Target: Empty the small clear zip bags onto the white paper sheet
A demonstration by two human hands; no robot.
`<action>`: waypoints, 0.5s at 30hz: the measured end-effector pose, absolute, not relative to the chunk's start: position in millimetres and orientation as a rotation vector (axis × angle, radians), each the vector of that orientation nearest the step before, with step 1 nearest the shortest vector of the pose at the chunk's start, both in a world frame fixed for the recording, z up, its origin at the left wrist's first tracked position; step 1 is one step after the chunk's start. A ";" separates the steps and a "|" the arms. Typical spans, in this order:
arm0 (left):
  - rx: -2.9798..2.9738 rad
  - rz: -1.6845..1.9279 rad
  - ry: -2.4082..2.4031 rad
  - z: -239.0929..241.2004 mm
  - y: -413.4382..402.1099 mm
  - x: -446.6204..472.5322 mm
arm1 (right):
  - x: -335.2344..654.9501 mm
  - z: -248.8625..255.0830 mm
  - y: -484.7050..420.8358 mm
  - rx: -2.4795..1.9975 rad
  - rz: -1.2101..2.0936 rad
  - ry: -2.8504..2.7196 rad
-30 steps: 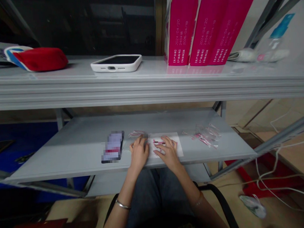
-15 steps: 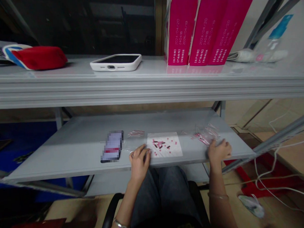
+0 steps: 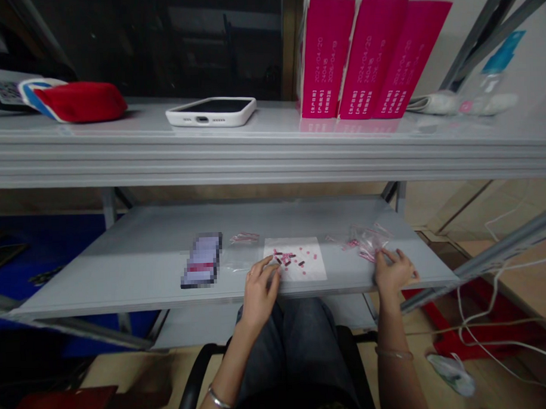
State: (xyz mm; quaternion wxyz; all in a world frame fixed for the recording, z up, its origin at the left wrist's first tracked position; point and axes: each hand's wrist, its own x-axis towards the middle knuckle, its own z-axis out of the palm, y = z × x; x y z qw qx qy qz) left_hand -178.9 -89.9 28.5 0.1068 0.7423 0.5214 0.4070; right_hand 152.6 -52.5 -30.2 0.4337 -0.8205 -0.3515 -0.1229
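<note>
- Nearest in, two bare hands are up on the lower shelf [image 3: 123, 266], one bracelet on each wrist.
- The left hand [image 3: 259, 287] lies flat with its fingers spread, clamped on nothing; the fingertips touch the near-left corner of one white sheet [image 3: 311, 267].
- That sheet lies flat just ahead and right of the left hand. It is a pale rectangle scattered with tiny pieces [image 3: 289, 259], pink ones and a few dark oblong ones, too small to count.
- The right hand [image 3: 392, 272] is well off to the right of the sheet, with its fingers loosely apart. The fingertips meet the near edge of a pile of clear bags [image 3: 368, 240], crinkled with pink inside; they grip nothing.
- Just left of the left hand lies one flat clear bag [image 3: 233, 265], and beyond that one dark card-like object [image 3: 202, 268], blurred.
- Ahead of the left hand is one more small bag [image 3: 244, 237] with pink in it.
- Far above the hands, the upper shelf [image 3: 271, 160] carries one red pouch [image 3: 81, 101], one white-cased phone [image 3: 210, 111], three tall pink boxes [image 3: 366, 55] leaning side by side, and one clear bottle [image 3: 491, 95] lying down.
</note>
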 end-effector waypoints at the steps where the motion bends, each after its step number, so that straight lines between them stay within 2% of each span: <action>1: 2.173 1.209 1.517 30.6 -89.6 -178.7 | 153.3 -28.4 -52.8 -1.978 -0.311 -0.903; 8: 2.069 1.340 1.340 47.6 -84.6 -167.8 | 146.6 -12.0 -41.9 -1.455 -0.078 -1.050; 15: 2.044 1.290 1.277 50.3 -83.7 -160.5 | 147.5 -28.0 -29.9 -1.585 0.158 -1.097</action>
